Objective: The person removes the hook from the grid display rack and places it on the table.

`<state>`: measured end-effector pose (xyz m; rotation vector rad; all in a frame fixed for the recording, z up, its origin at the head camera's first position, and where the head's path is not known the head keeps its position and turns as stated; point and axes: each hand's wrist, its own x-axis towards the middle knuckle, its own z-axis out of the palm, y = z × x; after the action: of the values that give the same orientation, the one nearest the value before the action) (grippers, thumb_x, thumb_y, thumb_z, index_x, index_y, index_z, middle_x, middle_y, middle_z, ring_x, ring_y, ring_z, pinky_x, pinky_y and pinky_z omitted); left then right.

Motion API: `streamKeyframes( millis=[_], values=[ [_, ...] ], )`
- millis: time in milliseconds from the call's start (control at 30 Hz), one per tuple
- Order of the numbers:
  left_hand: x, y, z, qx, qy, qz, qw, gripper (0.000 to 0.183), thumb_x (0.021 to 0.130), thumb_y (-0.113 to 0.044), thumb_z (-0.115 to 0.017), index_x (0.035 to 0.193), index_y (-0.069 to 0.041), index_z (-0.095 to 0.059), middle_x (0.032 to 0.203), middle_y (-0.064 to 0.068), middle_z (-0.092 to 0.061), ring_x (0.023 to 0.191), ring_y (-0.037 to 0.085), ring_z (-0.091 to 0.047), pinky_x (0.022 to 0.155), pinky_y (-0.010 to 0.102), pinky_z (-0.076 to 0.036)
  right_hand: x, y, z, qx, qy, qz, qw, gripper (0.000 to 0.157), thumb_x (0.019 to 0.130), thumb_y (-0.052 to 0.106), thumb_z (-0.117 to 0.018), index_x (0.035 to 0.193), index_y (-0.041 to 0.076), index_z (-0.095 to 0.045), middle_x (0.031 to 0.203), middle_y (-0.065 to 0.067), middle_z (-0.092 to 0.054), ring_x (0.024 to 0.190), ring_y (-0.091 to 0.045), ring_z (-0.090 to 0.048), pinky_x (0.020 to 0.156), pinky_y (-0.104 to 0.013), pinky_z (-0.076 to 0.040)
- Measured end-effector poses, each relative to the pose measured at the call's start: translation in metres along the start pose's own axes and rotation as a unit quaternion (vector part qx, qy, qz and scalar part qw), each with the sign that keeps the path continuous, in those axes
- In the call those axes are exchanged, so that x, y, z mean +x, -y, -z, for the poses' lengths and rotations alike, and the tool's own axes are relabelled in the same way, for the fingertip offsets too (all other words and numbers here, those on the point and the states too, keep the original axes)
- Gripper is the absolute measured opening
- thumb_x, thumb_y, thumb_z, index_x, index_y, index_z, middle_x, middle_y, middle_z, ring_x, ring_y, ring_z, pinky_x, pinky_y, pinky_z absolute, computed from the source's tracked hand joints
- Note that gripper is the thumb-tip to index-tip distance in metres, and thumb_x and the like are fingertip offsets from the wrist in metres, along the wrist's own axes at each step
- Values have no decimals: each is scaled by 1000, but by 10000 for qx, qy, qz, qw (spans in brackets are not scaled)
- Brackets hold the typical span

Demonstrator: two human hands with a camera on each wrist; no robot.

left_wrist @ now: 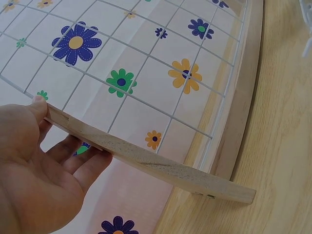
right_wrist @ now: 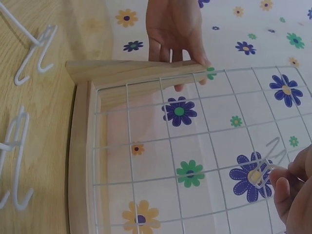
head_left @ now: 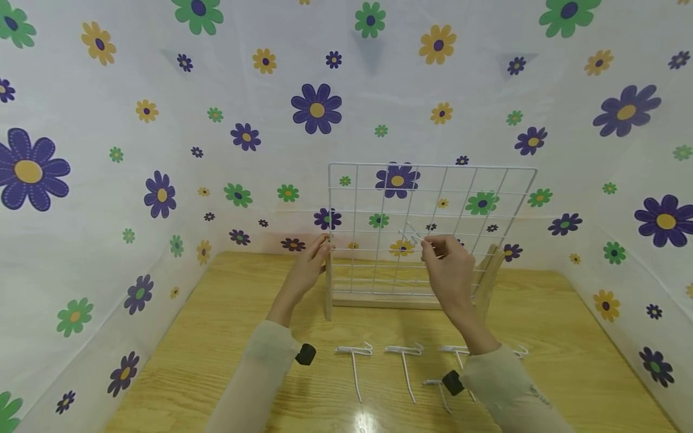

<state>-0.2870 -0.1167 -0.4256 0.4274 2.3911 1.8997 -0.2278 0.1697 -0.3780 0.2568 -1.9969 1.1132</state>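
A white wire grid (head_left: 428, 228) stands upright in a wooden stand (head_left: 387, 299) on the table. My left hand (head_left: 305, 270) grips the stand's left side post (left_wrist: 146, 158), thumb on the near edge and fingers behind it. In my right hand (head_left: 450, 270), thumb and fingertips pinch a white wire hook (right_wrist: 268, 163) in front of the grid's middle. The hook's bent end overlaps the grid wires in the head view; its fingertip end is hidden by the hand.
Several more white wire hooks lie on the wooden table (head_left: 233, 337) before the stand, including one at the left (head_left: 354, 361) and one beside it (head_left: 405, 361). My right forearm covers part of others. A flower-printed cloth (head_left: 271, 120) surrounds the table at the back and sides.
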Motion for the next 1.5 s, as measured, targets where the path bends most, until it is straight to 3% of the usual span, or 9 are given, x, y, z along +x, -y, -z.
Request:
streamKeyframes(
  millis=[133,267,633,867,1133,1500],
  values=[
    [0,-1,0,-13,-17,-1,10000,56,114,-38,-38,164,-16,-30,158,18,-43,148,39,-37,114,51,-44,0,0,9,136,4,-54,9999,6,93,-4,-71,97,-8,-72,76,-16,-72,63,-1,-60,47,-8,-40],
    [1,-1,0,-36,13,-20,10000,55,114,-38,-37,164,-15,-30,158,19,-43,148,39,-37,114,51,-44,-1,1,20,228,98,-188,9995,6,93,-6,-70,97,-9,-71,75,-17,-71,62,3,-58,45,-9,-39],
    [1,1,0,-37,-12,-20,10000,56,114,-38,-39,164,-15,-29,159,20,-41,147,40,-38,115,52,-44,-16,4,47,461,580,-813,9939,7,95,0,-74,99,-5,-74,78,-18,-72,60,-3,-62,44,-13,-38],
    [1,1,0,-26,-12,10,10000,57,113,-40,-39,164,-16,-30,160,18,-41,147,38,-38,114,50,-44,-33,8,63,297,935,-934,9908,7,94,1,-74,97,-6,-75,75,-15,-72,58,-2,-60,42,-14,-39],
    [0,0,1,-47,22,34,10000,55,114,-39,-38,164,-19,-30,160,18,-41,148,38,-36,115,51,-43,-56,7,75,312,1333,-1421,9803,8,96,6,-74,97,-2,-76,73,-9,-71,58,-9,-63,46,-18,-51],
    [1,-2,0,4,18,72,10000,58,113,-41,-38,165,-16,-28,159,18,-42,148,38,-37,115,51,-44,-78,-1,82,388,1672,-1928,9661,12,95,12,-77,99,2,-77,72,-6,-71,54,-12,-58,40,-20,-42]
  ],
)
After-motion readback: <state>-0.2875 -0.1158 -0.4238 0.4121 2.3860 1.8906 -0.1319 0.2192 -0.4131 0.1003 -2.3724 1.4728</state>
